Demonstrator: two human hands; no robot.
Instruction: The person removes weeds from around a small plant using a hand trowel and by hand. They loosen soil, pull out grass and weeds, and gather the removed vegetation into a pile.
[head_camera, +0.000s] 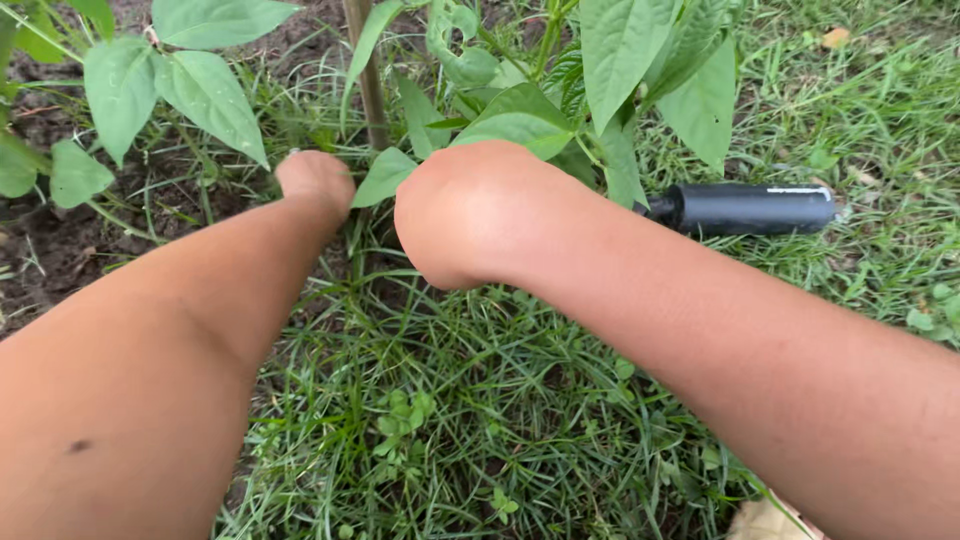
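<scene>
A: Garden bed, soil at ten o'clock, thick grass (470, 420) below. Where are the hands?

B: Left hand (316, 183) and right hand (470, 215) reach down at the plant stem (372, 90), twelve o'clock; fingers hidden, so I cannot tell their grip.

A: How would the stem handle?

B: Probably light, bendy, easily snapped; hold low. A black tool handle (745, 208) lies at two o'clock

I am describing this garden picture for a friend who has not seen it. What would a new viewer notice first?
First come the two bare forearms reaching from the bottom edge into the plants, the right hand at centre and the left hand beside a thin upright stem. Next is the black tool handle lying on the grass at right, under broad green leaves.
</scene>
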